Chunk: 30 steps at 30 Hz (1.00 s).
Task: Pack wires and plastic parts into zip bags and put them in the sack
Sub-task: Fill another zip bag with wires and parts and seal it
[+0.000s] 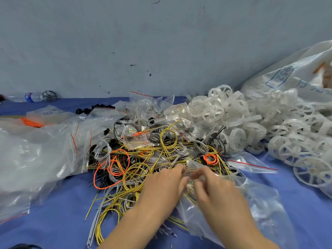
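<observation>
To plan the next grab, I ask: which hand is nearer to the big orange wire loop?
Left. The left hand lies just right of the big orange wire loop, on the wire pile; the right hand is farther right, pinching the clear zip bag.

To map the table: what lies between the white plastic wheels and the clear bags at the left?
The head view shows the tangled wires heaped there, with small zip bags among them.

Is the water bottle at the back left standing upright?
No, the water bottle lies on its side next to a grey spoked wheel.
</observation>
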{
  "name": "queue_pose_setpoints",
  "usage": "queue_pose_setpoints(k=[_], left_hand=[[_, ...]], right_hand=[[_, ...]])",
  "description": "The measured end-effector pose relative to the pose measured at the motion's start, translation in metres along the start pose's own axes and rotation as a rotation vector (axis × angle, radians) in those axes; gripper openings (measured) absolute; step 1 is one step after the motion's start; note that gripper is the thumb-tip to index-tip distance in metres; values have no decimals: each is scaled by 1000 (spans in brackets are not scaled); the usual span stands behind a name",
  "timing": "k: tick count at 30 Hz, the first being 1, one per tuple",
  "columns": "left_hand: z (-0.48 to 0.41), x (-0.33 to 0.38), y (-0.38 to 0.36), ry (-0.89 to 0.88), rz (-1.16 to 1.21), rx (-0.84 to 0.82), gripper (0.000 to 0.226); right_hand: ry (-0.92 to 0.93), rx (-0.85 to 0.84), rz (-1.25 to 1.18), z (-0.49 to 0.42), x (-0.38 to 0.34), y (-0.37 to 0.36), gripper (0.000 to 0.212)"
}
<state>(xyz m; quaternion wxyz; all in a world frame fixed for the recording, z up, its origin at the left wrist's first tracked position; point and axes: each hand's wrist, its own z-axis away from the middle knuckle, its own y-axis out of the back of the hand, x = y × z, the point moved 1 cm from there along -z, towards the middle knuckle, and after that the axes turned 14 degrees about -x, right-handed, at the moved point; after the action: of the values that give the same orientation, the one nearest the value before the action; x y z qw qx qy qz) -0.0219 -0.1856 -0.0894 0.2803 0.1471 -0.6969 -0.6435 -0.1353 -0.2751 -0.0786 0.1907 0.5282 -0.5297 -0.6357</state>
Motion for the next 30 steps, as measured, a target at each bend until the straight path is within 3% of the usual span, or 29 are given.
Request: queue_pose_setpoints(k=[6,9,14,17,20,26,30], left_hand=[[1,-40,8,131,49,240,24],[-5,-46,8,130,74,228,31],[-21,-36,-1,76,-234,186,38],[-36,-36,-9,136,-229,123,42],[-41,-39,-14,172,-184,168,41],[-32,-40,2,72,56,359,35],[-22,-34,34,-36,193,511,31]], right_hand=[[38,117,129,-4,19,11,9],[116,123,186,3,14,9,7],[98,-105,66,-3,24,-6,19],[81,-147,-21,-6,28,-4,20],[83,-172,-45,-8,28,0,27],[130,-66,79,-7,22,6,46],[174,111,18,-12,14,15,38]])
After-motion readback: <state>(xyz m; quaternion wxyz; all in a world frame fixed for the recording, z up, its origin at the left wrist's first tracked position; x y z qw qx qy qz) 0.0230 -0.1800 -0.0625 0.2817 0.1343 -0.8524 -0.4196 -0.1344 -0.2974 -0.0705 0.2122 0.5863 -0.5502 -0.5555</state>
